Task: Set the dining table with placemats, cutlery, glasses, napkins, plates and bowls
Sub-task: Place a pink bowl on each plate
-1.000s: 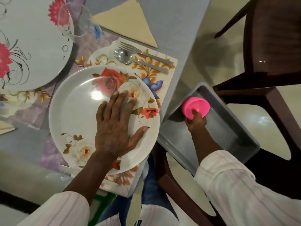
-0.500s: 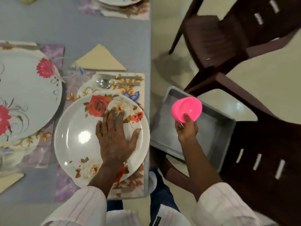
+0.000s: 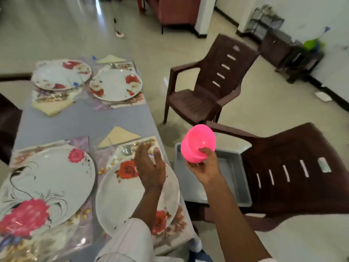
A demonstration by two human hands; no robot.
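Four plates (image 3: pixel 120 201) laid; right hand (image 3: pixel 204 168) fingers (image 3: pixel 205 153) clasp one pink bowl (image 3: pixel 196 142), left hand (image 3: pixel 151 167) fingers relaxed.

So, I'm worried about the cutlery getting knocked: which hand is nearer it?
Left. The left hand hovers right beside the cutlery; the right hand holds the pink bowl out past the table edge.

Bright, even indoor light.
Glare streaks the far floor (image 3: pixel 98 8); motion blur softens everything, with wide-angle bending at the edges.

No readable writing anywhere (the pale label (image 3: pixel 324 165) on the chair (image 3: pixel 294 148) is blurred).
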